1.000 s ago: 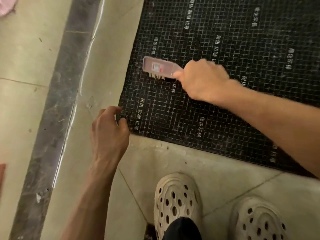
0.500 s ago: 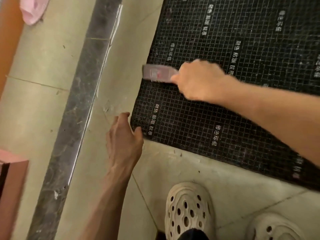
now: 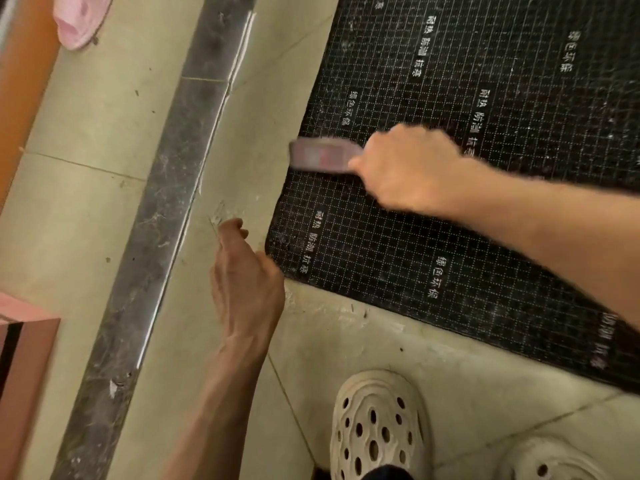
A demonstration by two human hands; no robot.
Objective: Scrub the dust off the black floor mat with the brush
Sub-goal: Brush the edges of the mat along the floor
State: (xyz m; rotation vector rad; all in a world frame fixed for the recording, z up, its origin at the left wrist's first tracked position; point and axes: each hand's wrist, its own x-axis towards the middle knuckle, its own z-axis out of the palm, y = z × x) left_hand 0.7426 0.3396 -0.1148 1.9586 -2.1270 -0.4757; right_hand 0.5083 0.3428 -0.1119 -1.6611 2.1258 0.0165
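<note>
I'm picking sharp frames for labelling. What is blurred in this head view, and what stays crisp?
Head view: the brush and the right hand gripping it are smeared by motion; the left hand at the black floor mat's corner is slightly soft; the mat's white grid and print read clearly; light is even, no harsh glare.
</note>
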